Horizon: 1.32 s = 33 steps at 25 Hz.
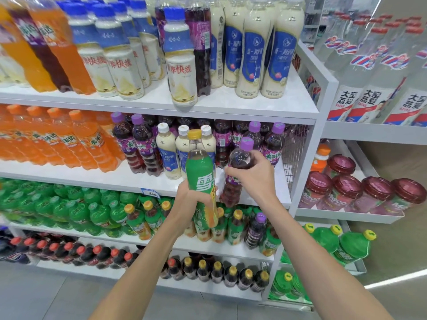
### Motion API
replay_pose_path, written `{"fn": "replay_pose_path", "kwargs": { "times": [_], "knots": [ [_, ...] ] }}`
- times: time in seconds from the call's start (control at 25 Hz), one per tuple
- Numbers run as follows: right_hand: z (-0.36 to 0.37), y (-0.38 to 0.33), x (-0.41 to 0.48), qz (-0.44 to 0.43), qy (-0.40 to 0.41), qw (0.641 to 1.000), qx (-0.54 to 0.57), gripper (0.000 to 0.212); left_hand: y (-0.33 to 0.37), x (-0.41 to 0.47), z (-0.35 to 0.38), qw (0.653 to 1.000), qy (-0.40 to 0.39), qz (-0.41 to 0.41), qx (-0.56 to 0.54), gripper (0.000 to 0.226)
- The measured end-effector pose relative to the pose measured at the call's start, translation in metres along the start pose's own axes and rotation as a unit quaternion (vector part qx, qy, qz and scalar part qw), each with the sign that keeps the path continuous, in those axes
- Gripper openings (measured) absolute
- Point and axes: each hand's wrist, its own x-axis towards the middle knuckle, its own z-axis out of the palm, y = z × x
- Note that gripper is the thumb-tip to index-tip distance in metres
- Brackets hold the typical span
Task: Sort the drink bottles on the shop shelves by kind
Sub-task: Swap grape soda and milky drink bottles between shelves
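My left hand point(188, 199) grips a green-labelled bottle with a yellow cap point(200, 172), held upright in front of the second shelf point(115, 179). My right hand point(253, 179) grips a purple grape soda bottle point(238, 158) around its shoulder, at the front edge of that shelf. Behind them stand three cream milk-tea bottles point(167, 150) between purple grape sodas point(143, 146), and more grape sodas point(273, 139) on the right. Orange soda bottles point(69, 139) fill the shelf's left part.
The top shelf point(231, 105) carries orange sodas, white milk drinks, one grape soda point(199, 49) and cream bottles. Lower shelves hold green bottles point(69, 209), yellow-capped bottles point(235, 225), one purple-capped bottle point(255, 229) and dark colas point(87, 252). A side rack on the right holds clear bottles point(369, 65) and red-lidded cups point(346, 188).
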Motion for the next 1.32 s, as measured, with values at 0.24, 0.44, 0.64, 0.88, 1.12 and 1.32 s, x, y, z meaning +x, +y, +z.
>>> {"fn": "replay_pose_path", "kwargs": {
  "times": [0.24,0.44,0.64,0.88,1.12,1.32],
  "knots": [
    [0.029,-0.002,0.032,-0.01,0.009,0.999,-0.046,0.044,-0.001,0.0,-0.016,1.0,0.014,-0.013,0.013,0.052],
    [0.05,-0.002,0.049,-0.015,0.015,0.998,-0.062,0.052,0.005,0.007,-0.023,1.0,0.01,-0.011,0.011,0.049],
    [0.062,-0.006,0.054,-0.037,0.021,0.996,-0.081,0.052,0.008,0.015,-0.026,1.0,0.006,-0.02,0.012,0.051],
    [0.07,-0.007,0.062,-0.026,0.034,0.994,-0.104,0.057,0.005,0.012,-0.026,0.999,-0.005,-0.033,0.018,0.05],
    [0.063,-0.018,0.063,-0.005,-0.003,0.956,-0.292,0.073,0.001,0.009,-0.022,0.999,-0.011,-0.041,0.026,0.05],
    [0.058,-0.015,0.064,-0.006,0.005,0.943,-0.334,0.064,-0.003,0.005,-0.018,0.999,-0.018,-0.044,0.016,0.047]
  ]
}}
